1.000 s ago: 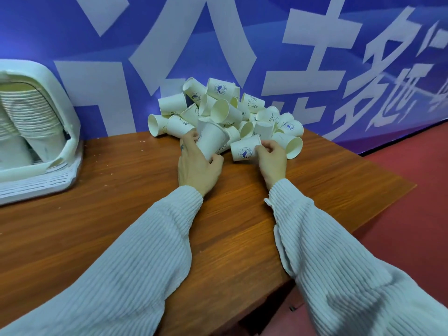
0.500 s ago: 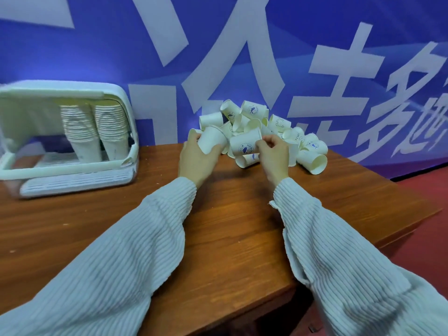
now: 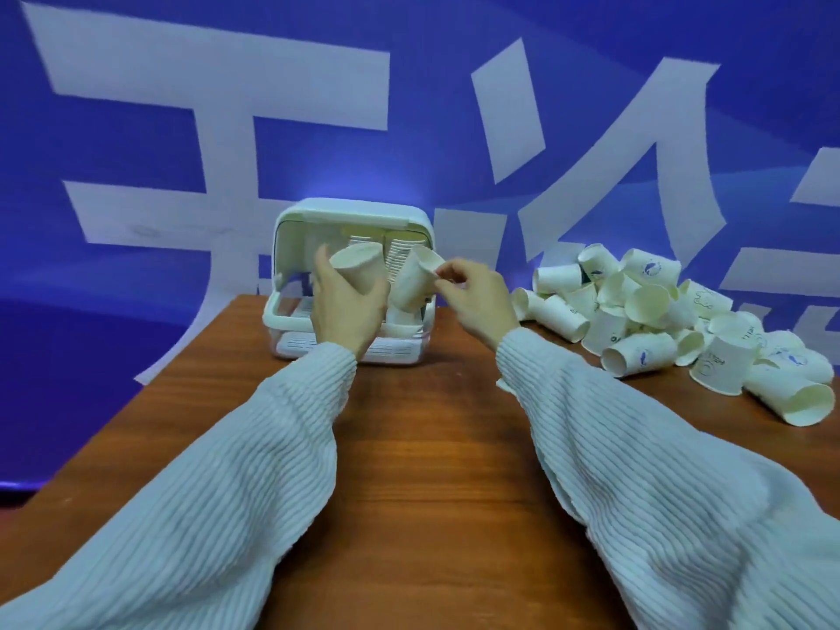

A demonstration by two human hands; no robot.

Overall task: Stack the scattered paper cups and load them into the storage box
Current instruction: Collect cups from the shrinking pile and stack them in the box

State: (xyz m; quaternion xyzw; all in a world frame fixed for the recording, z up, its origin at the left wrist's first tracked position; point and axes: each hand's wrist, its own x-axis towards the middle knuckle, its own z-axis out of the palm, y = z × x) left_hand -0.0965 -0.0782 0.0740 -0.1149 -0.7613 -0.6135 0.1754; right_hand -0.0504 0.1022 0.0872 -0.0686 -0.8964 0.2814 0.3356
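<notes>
My left hand [image 3: 345, 306] grips a white paper cup [image 3: 357, 266], mouth tilted up, right in front of the white storage box [image 3: 354, 211]. My right hand [image 3: 472, 295] pinches the rim of a second paper cup [image 3: 411, 284], held beside the first. The box stands open at the far end of the wooden table [image 3: 422, 447], and stacks of cups [image 3: 400, 250] show inside it behind my hands. A heap of scattered paper cups [image 3: 659, 320] lies on the table to the right.
A blue banner with large white characters [image 3: 227, 106] hangs behind the table. The table's left edge runs diagonally at the left, with blue floor beyond. Bare wood lies between my sleeves.
Both hands lifted their cups off the heap and carried them left to the storage box. The view swung left, so the box is now central and the heap is at the right.
</notes>
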